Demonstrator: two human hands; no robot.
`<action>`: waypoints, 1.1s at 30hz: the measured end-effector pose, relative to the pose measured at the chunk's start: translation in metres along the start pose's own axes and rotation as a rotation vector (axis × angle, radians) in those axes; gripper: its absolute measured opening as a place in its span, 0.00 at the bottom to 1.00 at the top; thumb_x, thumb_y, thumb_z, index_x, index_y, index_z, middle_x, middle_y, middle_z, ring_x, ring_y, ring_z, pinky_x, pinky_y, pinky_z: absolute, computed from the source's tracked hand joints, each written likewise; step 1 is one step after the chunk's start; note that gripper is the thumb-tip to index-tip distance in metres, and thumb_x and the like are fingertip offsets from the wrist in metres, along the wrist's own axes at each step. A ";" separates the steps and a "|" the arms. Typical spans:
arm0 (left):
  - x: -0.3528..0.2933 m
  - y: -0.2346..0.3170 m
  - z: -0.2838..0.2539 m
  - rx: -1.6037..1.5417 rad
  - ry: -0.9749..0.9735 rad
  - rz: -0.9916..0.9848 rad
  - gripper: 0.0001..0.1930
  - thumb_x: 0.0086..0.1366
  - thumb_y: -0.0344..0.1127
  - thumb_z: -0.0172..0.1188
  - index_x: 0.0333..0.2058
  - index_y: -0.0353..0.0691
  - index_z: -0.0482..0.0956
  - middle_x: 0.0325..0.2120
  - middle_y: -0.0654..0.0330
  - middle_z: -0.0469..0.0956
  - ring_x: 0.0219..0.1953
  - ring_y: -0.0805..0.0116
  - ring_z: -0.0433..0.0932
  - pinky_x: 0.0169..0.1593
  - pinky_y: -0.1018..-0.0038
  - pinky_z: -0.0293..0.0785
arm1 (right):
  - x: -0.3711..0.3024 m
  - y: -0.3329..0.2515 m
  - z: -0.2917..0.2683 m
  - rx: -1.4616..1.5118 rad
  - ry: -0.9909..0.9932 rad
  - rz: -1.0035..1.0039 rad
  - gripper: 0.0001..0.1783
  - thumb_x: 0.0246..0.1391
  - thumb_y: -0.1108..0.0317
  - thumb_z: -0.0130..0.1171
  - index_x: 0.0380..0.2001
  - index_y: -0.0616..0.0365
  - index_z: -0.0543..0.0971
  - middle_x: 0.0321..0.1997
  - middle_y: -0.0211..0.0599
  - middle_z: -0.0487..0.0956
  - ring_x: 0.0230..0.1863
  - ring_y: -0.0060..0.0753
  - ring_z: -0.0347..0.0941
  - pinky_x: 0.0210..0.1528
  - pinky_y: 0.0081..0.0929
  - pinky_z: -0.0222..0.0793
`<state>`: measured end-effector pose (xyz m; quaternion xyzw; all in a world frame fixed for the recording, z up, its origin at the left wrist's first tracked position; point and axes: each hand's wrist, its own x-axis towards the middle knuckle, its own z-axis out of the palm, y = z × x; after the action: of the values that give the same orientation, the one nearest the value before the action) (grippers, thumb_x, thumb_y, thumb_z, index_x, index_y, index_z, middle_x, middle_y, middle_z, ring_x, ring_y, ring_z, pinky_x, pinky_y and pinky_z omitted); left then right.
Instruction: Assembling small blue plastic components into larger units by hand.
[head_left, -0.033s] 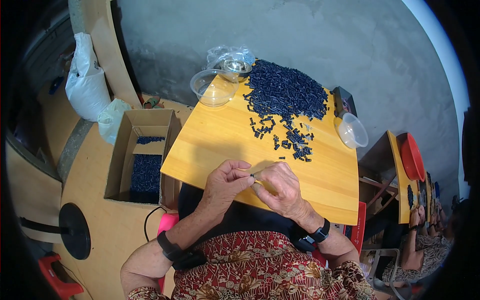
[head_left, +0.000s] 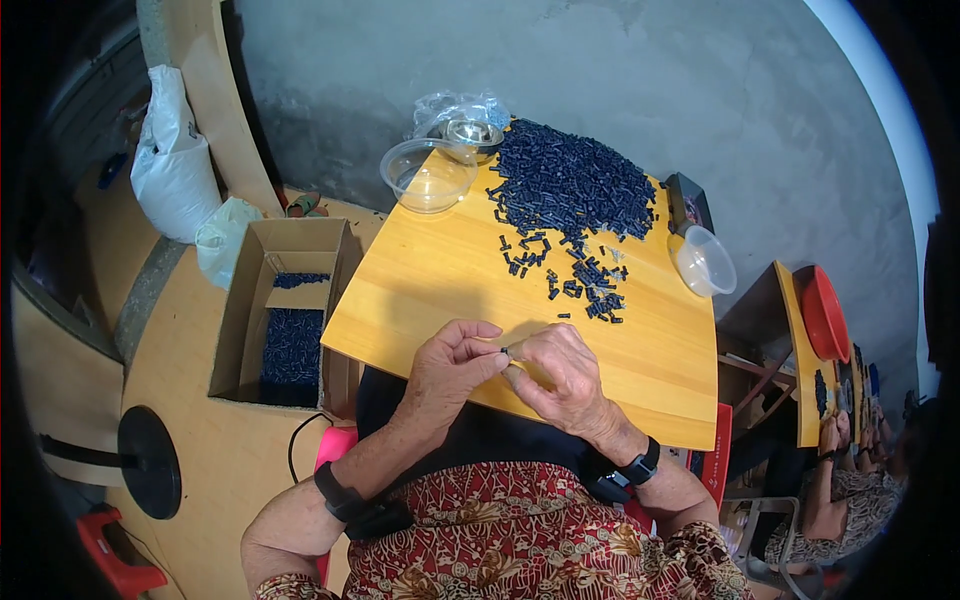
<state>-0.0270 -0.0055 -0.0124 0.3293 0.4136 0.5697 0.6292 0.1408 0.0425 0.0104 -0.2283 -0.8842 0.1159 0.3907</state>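
Note:
Over the near edge of the wooden table [head_left: 400,290], my two hands meet fingertip to fingertip. Between thumb and fingers, my left hand [head_left: 450,368] pinches a small black piece [head_left: 506,351], mostly hidden by the fingertips. My right hand [head_left: 562,372] is closed at the other side of the same piece, thumb and forefinger pressed toward it. Beyond the hands lie scattered short black cylindrical pieces [head_left: 597,290], some with thin pale bits among them. Farther back is a large heap of the same dark pieces [head_left: 570,180].
A clear plastic bowl [head_left: 428,180] and a metal bowl [head_left: 472,134] stand at the far left corner. Another clear tub [head_left: 706,262] tilts at the right edge beside a black tray [head_left: 690,203]. Left of the table, a cardboard box [head_left: 236,335] holds dark pieces. Co-workers' hands [head_left: 832,432] show far right.

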 end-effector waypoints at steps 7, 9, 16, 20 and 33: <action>-0.001 0.000 0.000 -0.004 -0.004 0.005 0.16 0.58 0.24 0.62 0.45 0.36 0.72 0.30 0.66 0.78 0.35 0.80 0.73 0.44 0.83 0.67 | 0.000 -0.001 0.000 0.006 0.007 -0.010 0.13 0.39 0.77 0.65 0.31 0.59 0.76 0.27 0.38 0.74 0.32 0.41 0.71 0.35 0.33 0.65; -0.001 0.000 0.000 -0.001 -0.004 0.000 0.16 0.58 0.24 0.62 0.45 0.36 0.72 0.30 0.66 0.78 0.35 0.80 0.73 0.44 0.83 0.67 | 0.001 -0.001 -0.001 0.011 0.004 -0.011 0.13 0.39 0.77 0.65 0.31 0.59 0.76 0.27 0.38 0.74 0.32 0.41 0.71 0.35 0.33 0.65; 0.000 0.000 0.000 0.001 -0.001 -0.008 0.16 0.57 0.24 0.62 0.45 0.36 0.72 0.30 0.66 0.78 0.35 0.80 0.73 0.44 0.82 0.67 | 0.000 0.001 0.000 0.019 -0.012 -0.009 0.13 0.39 0.77 0.64 0.32 0.59 0.75 0.27 0.38 0.74 0.32 0.40 0.71 0.35 0.33 0.65; -0.001 0.002 0.001 0.001 -0.008 -0.006 0.16 0.57 0.23 0.62 0.45 0.36 0.72 0.29 0.66 0.77 0.35 0.80 0.73 0.43 0.83 0.67 | 0.000 0.002 -0.001 0.013 -0.023 -0.018 0.13 0.39 0.77 0.64 0.31 0.59 0.75 0.27 0.37 0.73 0.32 0.40 0.70 0.35 0.33 0.64; 0.000 0.004 0.002 0.025 0.000 -0.047 0.16 0.57 0.23 0.61 0.45 0.35 0.72 0.30 0.65 0.77 0.35 0.79 0.73 0.44 0.83 0.68 | -0.002 0.008 -0.002 0.049 -0.085 -0.022 0.14 0.39 0.76 0.65 0.32 0.58 0.75 0.27 0.38 0.72 0.31 0.41 0.70 0.35 0.34 0.64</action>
<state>-0.0265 -0.0052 -0.0078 0.3273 0.4285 0.5496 0.6381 0.1455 0.0490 0.0073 -0.2037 -0.8994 0.1426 0.3594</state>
